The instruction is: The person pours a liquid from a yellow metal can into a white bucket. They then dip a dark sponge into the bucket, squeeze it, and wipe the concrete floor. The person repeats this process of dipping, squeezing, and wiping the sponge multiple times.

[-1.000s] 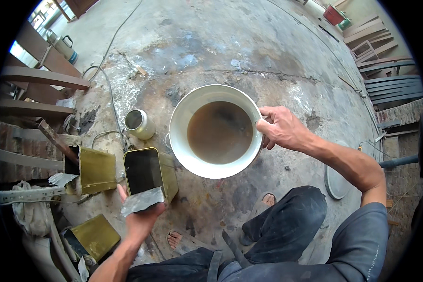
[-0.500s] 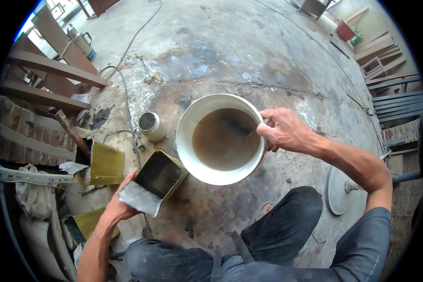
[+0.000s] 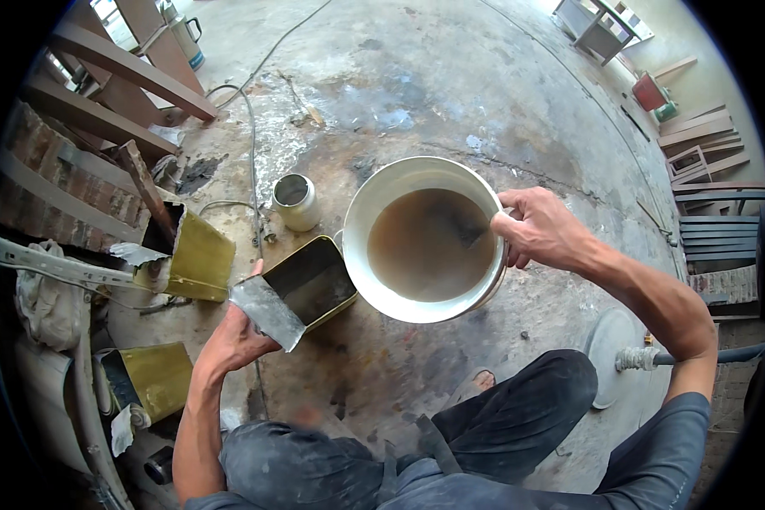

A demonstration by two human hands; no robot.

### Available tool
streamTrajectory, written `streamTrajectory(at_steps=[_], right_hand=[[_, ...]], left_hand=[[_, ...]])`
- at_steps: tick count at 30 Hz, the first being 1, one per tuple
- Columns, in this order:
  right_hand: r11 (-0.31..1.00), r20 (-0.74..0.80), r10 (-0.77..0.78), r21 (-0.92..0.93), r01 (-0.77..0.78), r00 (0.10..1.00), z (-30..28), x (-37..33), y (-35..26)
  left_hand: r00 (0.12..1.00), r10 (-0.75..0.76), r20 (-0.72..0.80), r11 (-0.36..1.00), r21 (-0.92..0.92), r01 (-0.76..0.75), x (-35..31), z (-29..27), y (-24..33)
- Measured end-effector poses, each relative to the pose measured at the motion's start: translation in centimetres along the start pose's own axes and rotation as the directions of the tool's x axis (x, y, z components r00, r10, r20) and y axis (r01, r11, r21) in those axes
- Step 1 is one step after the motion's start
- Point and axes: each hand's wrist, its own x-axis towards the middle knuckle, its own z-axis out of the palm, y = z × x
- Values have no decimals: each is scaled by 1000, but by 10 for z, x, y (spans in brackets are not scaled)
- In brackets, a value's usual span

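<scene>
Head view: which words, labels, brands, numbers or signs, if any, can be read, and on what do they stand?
None can be read: the white bucket, the square tin beside it and the small container show no readable text.
Pale marks on the right sleeve are too small to read.

Soft, fairly even daylight covers the concrete floor, palest at the far side, while the brightest light shows through a washed-out opening at the far left. Shadows are faint and soft-edged. The white bucket shows pale inner walls without harsh glare; its brown liquid carries a dull sheen, and the tin's interior falls dark. Near objects look reasonably sharp, though a reddish patch by the left knee is smeared. Fisheye distortion bends the wooden beams at left, and black vignetting swallows the corners.
</scene>
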Motion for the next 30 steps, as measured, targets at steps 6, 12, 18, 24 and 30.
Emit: streamTrajectory(at_steps=[6, 12, 18, 24, 30], right_hand=[[997, -3, 5, -75, -5, 1000, 2, 5, -21], [992, -15, -19, -125, 17, 1000, 8, 12, -29], [979, -17, -24, -203, 20, 1000, 8, 18, -42], [961, 1, -18, -277, 18, 1000, 8, 21, -49], [952, -62, -76, -301, 54, 995, 11, 18, -51]], left_hand=[[999, -31, -39, 997, -76, 28, 3, 7, -15], [996, -44, -75, 999, -31, 41, 5, 9, -17], [991, 37, -132, 999, 34, -33, 2, 10, -17], [990, 45, -133, 999, 15, -43, -1, 8, -14], [989, 57, -137, 998, -10, -59, 1, 10, -15]])
